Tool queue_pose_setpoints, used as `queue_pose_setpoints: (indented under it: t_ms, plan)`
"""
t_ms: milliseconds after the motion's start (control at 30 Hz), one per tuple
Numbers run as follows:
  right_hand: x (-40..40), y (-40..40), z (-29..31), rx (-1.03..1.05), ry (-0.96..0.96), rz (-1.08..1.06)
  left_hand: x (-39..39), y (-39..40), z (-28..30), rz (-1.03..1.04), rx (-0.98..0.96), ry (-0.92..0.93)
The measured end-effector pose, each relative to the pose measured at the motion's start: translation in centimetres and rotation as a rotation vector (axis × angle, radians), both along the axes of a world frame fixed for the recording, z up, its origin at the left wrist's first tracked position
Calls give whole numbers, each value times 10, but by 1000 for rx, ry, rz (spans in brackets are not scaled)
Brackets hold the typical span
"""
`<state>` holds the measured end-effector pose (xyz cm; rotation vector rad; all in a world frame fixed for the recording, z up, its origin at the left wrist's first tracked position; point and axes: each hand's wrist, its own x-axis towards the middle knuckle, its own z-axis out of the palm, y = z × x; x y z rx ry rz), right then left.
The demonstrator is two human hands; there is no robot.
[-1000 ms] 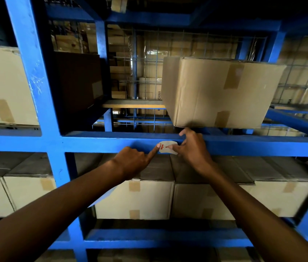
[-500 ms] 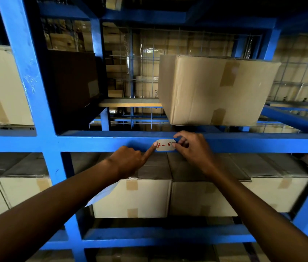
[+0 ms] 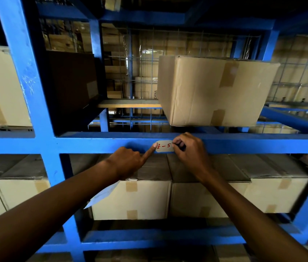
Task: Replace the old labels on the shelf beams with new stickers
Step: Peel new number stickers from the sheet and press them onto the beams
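Observation:
A small white label (image 3: 165,146) with red handwriting lies flat on the front of the blue shelf beam (image 3: 244,143). My left hand (image 3: 128,163) has its index fingertip pressed on the label's left end, its other fingers curled. A white sheet (image 3: 103,193) sticks out below that wrist, apparently held in the curled fingers. My right hand (image 3: 191,152) has its fingertips bent onto the label's right end, hiding that edge.
A large taped cardboard box (image 3: 213,91) stands on the shelf just above the beam and my right hand. Rows of cardboard boxes (image 3: 136,197) fill the shelf below. A blue upright post (image 3: 36,110) stands to the left. Wire mesh backs the rack.
A second ago the label was tilted and partly off the beam; now it lies flat against it. My right fingers have slid onto its right end. My left index finger stays at its left end.

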<state>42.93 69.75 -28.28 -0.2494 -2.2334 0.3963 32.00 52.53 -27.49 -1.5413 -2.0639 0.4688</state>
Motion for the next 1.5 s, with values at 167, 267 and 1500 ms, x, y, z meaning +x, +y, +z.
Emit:
queue_pose_setpoints:
  t_ms: [167, 267, 1500]
  plan:
    - [0, -1, -1, -12, 20, -12, -4, 0, -2, -6, -2, 4]
    - [-2, -4, -1, 9, 9, -47, -3, 0, -1, -8, 0, -3]
    - [-4, -4, 21, -404, -43, 41, 0, -4, 3, -7, -10, 25]
